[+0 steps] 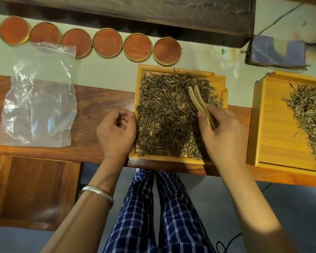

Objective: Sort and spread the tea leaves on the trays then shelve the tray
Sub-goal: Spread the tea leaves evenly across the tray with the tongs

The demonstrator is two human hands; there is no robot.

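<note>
Nearest me, my left hand (117, 132) curls loosely, gripping nothing, its knuckles against the left rim of the bamboo tray (173, 160). My right hand (224, 136) pinches a pair of bamboo tongs (199, 101), tips slightly parted over the leaves. That shallow square tray sits at the table's near edge, covered almost wall to wall with dark, wiry tea leaves (164, 114). To the right, well apart, a second bamboo tray (274, 125) holds a paler heap of leaves (310, 115) bunched toward its right side. An empty crumpled plastic bag (38, 103) lies left on the reddish wooden table (102, 99). Farther back, six round wood-topped lids (108, 42) line a pale strip.
</note>
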